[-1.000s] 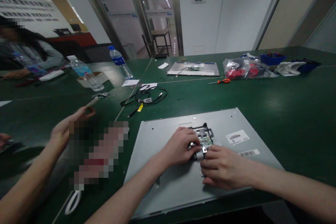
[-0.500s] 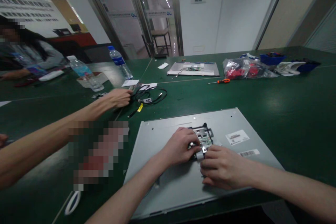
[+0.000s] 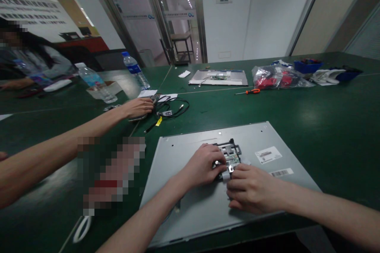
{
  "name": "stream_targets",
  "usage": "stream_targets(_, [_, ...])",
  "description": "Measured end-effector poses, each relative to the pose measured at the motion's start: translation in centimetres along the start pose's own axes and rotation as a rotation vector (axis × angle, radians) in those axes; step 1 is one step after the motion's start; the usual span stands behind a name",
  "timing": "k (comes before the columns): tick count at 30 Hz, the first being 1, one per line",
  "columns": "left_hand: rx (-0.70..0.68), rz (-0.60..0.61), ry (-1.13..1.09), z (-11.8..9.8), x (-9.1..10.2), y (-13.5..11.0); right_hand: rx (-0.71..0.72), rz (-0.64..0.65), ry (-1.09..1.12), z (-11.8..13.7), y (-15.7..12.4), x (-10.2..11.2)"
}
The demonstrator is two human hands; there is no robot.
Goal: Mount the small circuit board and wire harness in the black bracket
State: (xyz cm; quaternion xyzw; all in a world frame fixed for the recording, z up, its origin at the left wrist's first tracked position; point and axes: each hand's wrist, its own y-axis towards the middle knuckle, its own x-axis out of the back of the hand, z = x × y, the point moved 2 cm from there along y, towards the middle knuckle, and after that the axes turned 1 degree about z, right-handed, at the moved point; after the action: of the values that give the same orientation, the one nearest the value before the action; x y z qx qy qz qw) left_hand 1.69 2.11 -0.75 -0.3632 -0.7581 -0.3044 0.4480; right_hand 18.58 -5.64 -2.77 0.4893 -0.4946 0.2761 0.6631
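A grey metal panel [image 3: 267, 138], the back of a flat screen, lies on the green table in front of me. At its middle sits a small circuit board in a black frame [image 3: 230, 153]. My left hand [image 3: 203, 166] rests curled on the board's left side, fingers pressed onto it. My right hand [image 3: 252, 189] is closed just below the board, pinching a small grey piece [image 3: 227, 175] at the board's lower edge. What the piece is cannot be made out.
A co-worker's arm [image 3: 59, 146] reaches in from the left; its hand [image 3: 138, 108] lies by a coil of black cable [image 3: 172, 110]. Farther back are two water bottles [image 3: 135, 69], a second panel [image 3: 219, 78], an orange screwdriver [image 3: 249, 92] and a plastic bag of red parts [image 3: 276, 77].
My hands have stayed on the board. The co-worker's hand has stretched from the near left across to the black cable and now rests there.
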Motion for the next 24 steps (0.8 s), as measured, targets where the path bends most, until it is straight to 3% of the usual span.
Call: stream_targets(24, [0.044,0.024,0.03,-0.56,0.52,-0.09,-0.01,0.002,0.005,0.04,0.04,-0.09])
